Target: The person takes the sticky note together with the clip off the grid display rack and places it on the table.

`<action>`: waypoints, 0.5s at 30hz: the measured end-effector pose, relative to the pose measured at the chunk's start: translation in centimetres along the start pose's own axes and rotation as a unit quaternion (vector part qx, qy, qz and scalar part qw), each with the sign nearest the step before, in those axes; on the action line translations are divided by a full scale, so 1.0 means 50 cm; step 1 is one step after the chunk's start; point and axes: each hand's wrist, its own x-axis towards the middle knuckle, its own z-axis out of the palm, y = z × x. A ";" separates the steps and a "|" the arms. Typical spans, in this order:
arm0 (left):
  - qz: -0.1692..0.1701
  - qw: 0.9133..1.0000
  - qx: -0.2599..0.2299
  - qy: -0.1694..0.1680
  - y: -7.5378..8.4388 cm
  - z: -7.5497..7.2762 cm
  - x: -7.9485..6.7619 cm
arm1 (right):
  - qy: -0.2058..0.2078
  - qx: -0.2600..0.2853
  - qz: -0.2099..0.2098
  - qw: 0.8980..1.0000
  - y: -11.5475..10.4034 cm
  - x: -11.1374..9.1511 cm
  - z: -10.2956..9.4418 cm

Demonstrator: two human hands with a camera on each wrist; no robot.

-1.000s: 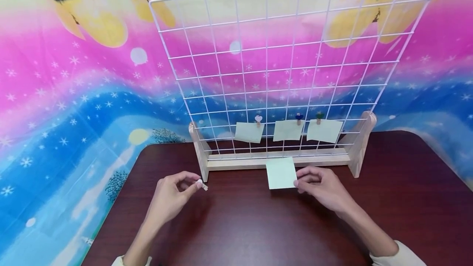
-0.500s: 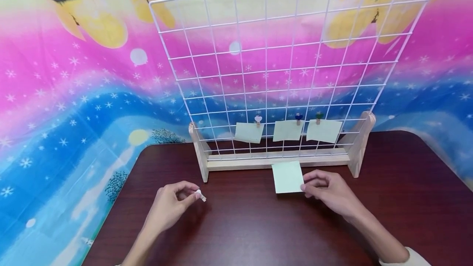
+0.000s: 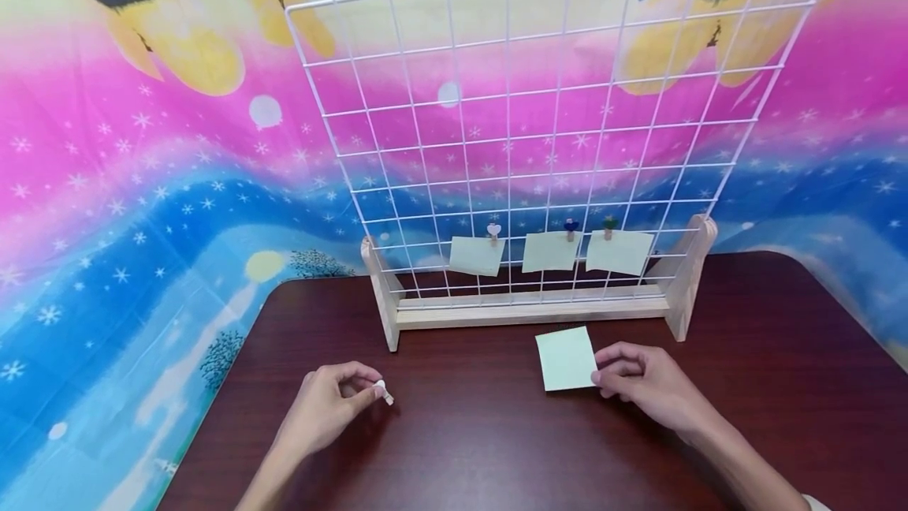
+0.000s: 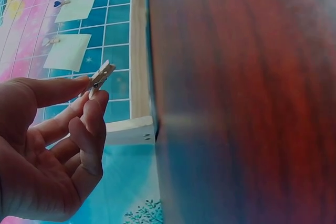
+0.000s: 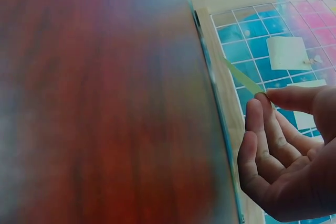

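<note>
My left hand [image 3: 328, 404] pinches a small wooden clothespin [image 4: 103, 74] with a white ornament between thumb and fingers, left of the wire grid's foot. On the right, my right hand [image 3: 656, 386] holds a pale green square paper note [image 3: 566, 359] by its right edge, in front of the stand. Seen edge-on in the right wrist view, the note [image 5: 244, 78] sticks out from the thumb and fingertips. Behind, a white wire grid [image 3: 507, 93] carries three similar notes in a row, clipped by pegs with a white heart [image 3: 494, 229], a dark blue heart [image 3: 571, 225] and a green ornament [image 3: 609, 223].
A pale wooden base [image 3: 532, 312] with two upright side feet supports the grid on a dark red-brown table [image 3: 454, 448]. Close behind the table hangs a colourful printed cloth [image 3: 163, 243].
Both hands have drawn back from the grid towards me. The right hand and its note have also shifted right; the left hand still has the clothespin.
</note>
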 end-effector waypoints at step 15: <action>0.002 0.998 -0.016 -0.053 -0.026 0.015 -0.012 | -0.069 -0.010 0.015 0.997 0.017 -0.025 -0.002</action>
